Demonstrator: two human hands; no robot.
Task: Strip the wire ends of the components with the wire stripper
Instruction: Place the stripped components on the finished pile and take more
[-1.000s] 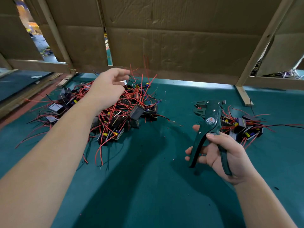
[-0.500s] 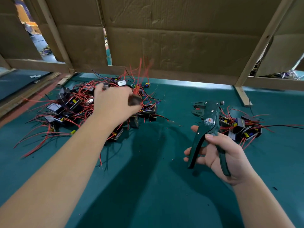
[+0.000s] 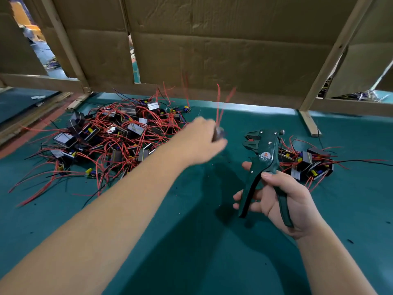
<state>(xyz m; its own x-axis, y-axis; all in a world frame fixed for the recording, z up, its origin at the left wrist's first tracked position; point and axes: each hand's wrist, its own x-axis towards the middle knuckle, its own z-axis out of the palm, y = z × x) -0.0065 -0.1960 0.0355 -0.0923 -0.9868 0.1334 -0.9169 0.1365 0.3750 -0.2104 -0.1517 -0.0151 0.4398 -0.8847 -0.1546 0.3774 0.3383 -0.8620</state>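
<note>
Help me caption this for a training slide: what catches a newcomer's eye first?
The big pile of parts tangled in red wires, far left on the green table. Next, the left hand, blurred, holding one part with red wires sticking up. The right hand grips a dark green wire stripper, before a smaller pile.

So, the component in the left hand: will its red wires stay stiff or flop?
Probably springy: the red wires stand upward from the component in the left hand. They are thin, so likely bend easily. Blur hides details.
</note>
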